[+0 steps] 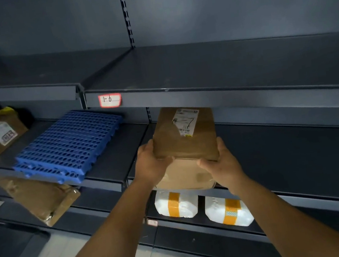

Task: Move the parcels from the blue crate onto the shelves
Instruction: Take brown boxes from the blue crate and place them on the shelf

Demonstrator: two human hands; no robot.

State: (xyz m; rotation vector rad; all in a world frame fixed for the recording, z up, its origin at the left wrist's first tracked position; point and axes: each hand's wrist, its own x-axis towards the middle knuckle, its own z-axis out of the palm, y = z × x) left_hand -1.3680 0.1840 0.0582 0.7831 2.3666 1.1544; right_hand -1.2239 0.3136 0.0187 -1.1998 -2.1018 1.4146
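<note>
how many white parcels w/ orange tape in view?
2. Both sit side by side on the low shelf below the hands: one white parcel at left, the other at right. The held brown parcel may hide more.

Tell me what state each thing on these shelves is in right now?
Brown cardboard parcel with white label: held at both near corners, partly on the middle shelf.
Left hand: grips the parcel's left corner.
Right hand: grips the right corner.
Blue perforated plastic panels: stacked flat, overhanging the shelf edge.
Two white wrapped parcels with orange tape: lying side by side on the lower shelf.
</note>
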